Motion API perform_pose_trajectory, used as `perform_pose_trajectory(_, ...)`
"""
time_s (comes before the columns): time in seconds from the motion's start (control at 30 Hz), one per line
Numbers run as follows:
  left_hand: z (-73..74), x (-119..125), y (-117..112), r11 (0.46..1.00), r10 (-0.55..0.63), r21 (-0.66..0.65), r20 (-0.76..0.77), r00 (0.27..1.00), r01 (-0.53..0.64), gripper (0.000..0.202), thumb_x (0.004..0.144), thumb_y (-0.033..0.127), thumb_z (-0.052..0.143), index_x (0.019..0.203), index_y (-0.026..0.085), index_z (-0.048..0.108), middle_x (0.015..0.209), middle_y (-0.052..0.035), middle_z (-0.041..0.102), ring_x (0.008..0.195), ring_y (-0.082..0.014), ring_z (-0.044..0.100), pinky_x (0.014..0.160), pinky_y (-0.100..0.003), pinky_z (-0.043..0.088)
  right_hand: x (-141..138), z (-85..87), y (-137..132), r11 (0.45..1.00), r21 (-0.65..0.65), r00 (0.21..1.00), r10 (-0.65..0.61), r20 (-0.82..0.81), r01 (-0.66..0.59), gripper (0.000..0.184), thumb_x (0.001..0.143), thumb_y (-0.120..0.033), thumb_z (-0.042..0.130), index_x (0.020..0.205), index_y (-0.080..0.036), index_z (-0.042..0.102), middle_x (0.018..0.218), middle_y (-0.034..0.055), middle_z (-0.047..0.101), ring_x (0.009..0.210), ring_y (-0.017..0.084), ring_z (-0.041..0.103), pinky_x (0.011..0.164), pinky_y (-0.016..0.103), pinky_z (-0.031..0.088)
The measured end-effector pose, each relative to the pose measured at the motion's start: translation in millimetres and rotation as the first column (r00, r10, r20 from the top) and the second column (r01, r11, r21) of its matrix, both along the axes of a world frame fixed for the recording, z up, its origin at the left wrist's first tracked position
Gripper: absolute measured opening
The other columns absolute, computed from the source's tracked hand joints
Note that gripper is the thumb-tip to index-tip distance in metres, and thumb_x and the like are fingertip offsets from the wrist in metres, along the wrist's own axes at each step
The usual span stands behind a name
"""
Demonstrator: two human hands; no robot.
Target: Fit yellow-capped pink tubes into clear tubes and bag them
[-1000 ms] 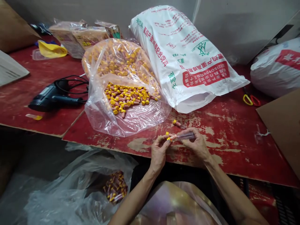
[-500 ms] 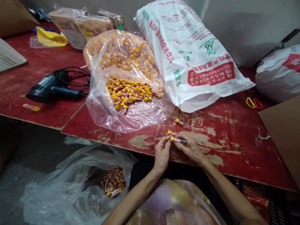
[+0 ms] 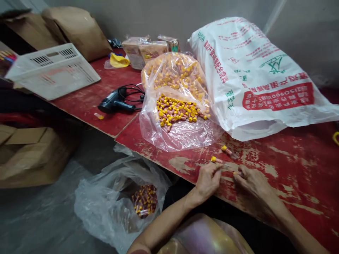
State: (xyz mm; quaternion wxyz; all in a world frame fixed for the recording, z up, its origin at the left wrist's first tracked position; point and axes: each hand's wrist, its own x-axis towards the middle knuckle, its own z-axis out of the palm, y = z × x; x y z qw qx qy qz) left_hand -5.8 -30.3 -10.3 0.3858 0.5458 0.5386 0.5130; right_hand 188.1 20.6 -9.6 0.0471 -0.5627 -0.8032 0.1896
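My right hand (image 3: 250,181) is closed, and a bit of a small yellow-capped tube (image 3: 240,174) shows at its fingertips; the rest is hidden by the fingers. To its left, my left hand (image 3: 209,179) has its fingers curled together at the table edge, and what they hold, if anything, is hidden. Just beyond those fingers a yellow-capped clear tube (image 3: 217,160) with reddish contents lies on the red table (image 3: 185,164). A second such tube (image 3: 228,151) lies slightly farther back. The two hands are apart.
A clear bag (image 3: 180,139) full of yellow-capped tubes lies open beyond my hands, beside a white woven sack (image 3: 246,70). A heat gun (image 3: 112,101), a single tube (image 3: 99,116) and a white crate (image 3: 66,76) are leftward. Below the edge hangs another plastic bag (image 3: 106,204) of tubes.
My hands have parted; before, both were at one yellow-capped tube. The view has swung left, bringing in the white crate and a cardboard box.
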Motion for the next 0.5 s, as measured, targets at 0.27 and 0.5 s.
perform_pose_trajectory(0.27, 4.2, -147, 96, 0.85, 0.416, 0.133, -0.763, 0.494, -0.51, 0.025, 0.084, 0.018, 0.044, 0.101, 0.012, 0.061, 0.107, -0.018, 0.056, 0.101, -0.031, 0.052, 0.085, -0.039, 0.038, -14, -12.5, 9, 0.986, 0.162, 0.986, 0.053, -0.155, -0.027, 0.026, 0.092, -0.036, 0.036, 0.092, -0.021, 0.057, 0.079, 0.0065, 0.065, 0.068, 0.02, 0.06, 0.06, 0.029, 0.04)
perform_pose_trajectory(0.5, -6.8, -194, 137, 0.874, 0.202, 0.048, -0.941, 0.273, -0.483, 0.031, 0.086, 0.02, 0.036, 0.103, 0.008, 0.06, 0.102, -0.0214, 0.059, 0.092, -0.0326, 0.056, 0.075, -0.04, 0.042, -24, -27.4, 19, 0.867, 0.499, 0.996, 0.045, -0.073, -0.003, 0.035, 0.09, -0.025, 0.041, 0.121, -0.017, 0.056, 0.109, 0.013, 0.061, 0.097, 0.024, 0.056, 0.08, 0.034, 0.045)
